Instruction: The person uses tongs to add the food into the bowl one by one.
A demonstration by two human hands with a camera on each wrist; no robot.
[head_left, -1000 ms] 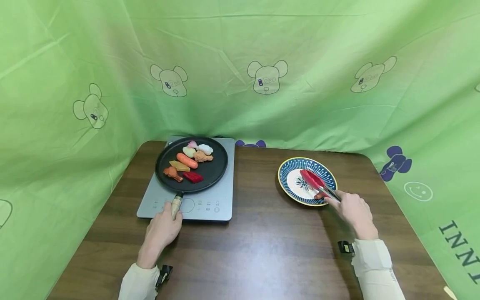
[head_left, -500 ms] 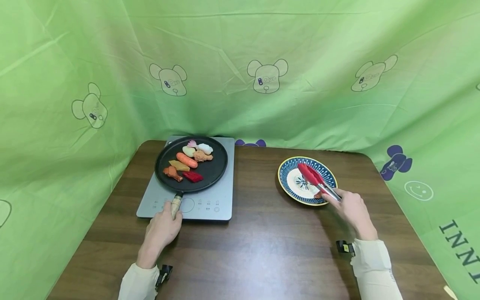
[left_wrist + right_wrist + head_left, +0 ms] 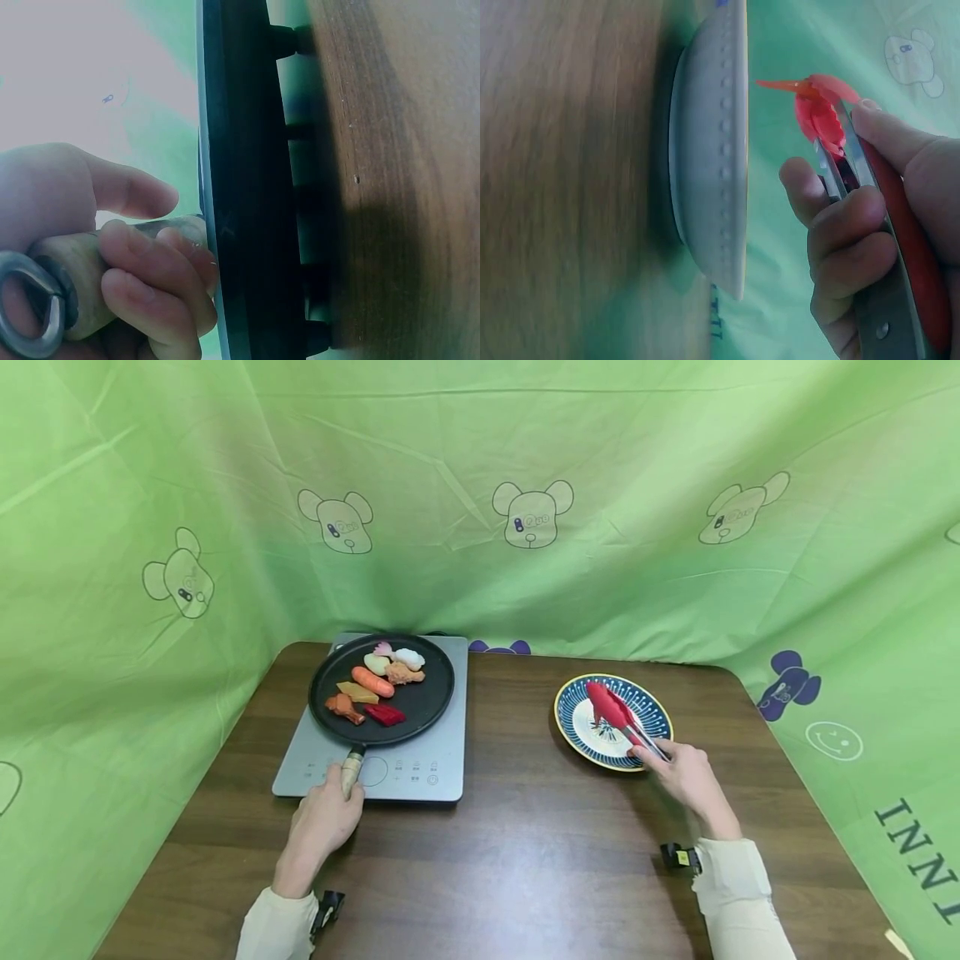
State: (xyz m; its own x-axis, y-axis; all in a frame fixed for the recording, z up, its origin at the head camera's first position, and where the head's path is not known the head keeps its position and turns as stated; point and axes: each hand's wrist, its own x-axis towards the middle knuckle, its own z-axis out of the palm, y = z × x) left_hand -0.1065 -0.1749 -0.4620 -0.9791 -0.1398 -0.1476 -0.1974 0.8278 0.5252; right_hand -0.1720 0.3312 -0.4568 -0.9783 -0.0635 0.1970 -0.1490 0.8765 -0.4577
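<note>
My left hand [image 3: 327, 814] grips the pale handle [image 3: 352, 772] of a round black frying pan [image 3: 423, 714]. The left wrist view shows the fingers curled round this handle [image 3: 82, 274], with a metal ring [image 3: 56, 322] at its end. My right hand [image 3: 690, 779] holds red-tipped tongs [image 3: 609, 704] over a blue-and-white plate [image 3: 570, 731]. In the right wrist view, a pointed orange piece [image 3: 784, 85] sticks out from the tong tips, above the plate's rim; its kind is unclear. The pan holds a sausage [image 3: 372, 682], drumsticks [image 3: 345, 708] and other food pieces.
The pan sits on a silver induction cooktop [image 3: 442, 777] at the left of the brown wooden table [image 3: 510, 860]. Green printed cloth [image 3: 435, 568] hangs behind and at both sides.
My right hand and the tongs have shifted a little left; the tong tips have risen from the plate's middle toward its far left part. The left hand and the pan stay still.
</note>
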